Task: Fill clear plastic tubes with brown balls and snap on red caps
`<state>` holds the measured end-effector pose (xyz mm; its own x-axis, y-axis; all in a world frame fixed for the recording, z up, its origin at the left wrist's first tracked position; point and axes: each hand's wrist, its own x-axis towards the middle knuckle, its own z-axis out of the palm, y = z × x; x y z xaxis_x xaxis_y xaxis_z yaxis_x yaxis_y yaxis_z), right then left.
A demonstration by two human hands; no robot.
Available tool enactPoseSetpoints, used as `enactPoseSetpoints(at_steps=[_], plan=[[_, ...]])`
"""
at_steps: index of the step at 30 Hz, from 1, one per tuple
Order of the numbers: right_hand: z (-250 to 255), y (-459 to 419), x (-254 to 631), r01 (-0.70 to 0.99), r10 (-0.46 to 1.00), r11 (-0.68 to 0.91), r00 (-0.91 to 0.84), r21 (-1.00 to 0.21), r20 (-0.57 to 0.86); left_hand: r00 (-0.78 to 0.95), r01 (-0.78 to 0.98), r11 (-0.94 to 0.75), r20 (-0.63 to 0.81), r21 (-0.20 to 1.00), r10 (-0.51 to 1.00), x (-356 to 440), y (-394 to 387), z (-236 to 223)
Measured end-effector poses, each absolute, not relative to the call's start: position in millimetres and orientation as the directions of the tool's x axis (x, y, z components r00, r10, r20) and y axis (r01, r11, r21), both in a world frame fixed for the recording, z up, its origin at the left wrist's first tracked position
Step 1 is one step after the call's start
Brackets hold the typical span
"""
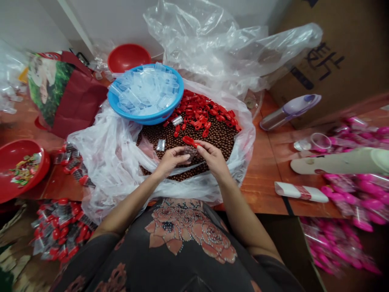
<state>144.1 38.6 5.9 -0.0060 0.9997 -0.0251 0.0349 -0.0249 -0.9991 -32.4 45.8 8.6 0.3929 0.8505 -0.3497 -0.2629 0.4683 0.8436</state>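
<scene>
My left hand [173, 160] is closed on a small clear plastic container [191, 152], partly hidden by the fingers. Between the fingers of my right hand [212, 158] is a red plastic piece shaped like a small scoop [190, 141], held just above the clear container. Both hands hover over a heap of round brown balls [170, 136] inside an opened white plastic bag [112, 150]. Many loose red pieces [199, 111] lie on the far side of the balls. A blue basin [142, 117] full of clear plastic containers [146, 89] stands at the bag's far left edge.
Left are a red bowl [45, 162] with colourful small packets, a dark red bag [82, 97] and a pile of filled red-capped pieces [62, 227]. Right are a bottle [276, 117], a paper roll [300, 190], pink-capped items [343, 243] and a cardboard box [349, 81].
</scene>
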Motion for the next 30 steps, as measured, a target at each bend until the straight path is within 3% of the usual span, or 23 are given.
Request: enactPoseSetpoints(at_steps=[4,10,15,22,26,30], plan=[[16,32,143,0.294,0.99,0.14,-0.049,-0.945,0.131,0.368,-0.175,0.358,-0.276,0.917,0.888,-32,45,8],[17,22,141,0.499,0.954,0.297,-0.126,-0.814,0.271,0.328,-0.017,0.153,-0.139,0.988,0.934,-31,45,8],[17,18,142,0.491,0.943,0.334,-0.165,-0.805,0.29,0.347,-0.02,0.128,-0.114,0.992,0.931,-30,44,10],[10,16,155,0.298,0.985,0.115,0.089,-0.948,0.148,0.299,-0.05,0.21,-0.186,0.976,0.936,-40,45,20],[12,11,161,0.47,0.968,0.188,0.057,-0.862,0.243,0.322,-0.033,0.211,-0.189,0.977,0.928,-43,42,24],[16,7,164,0.603,0.913,0.376,-0.112,-0.703,0.392,0.366,-0.029,0.186,-0.163,0.982,0.916,-42,39,24]])
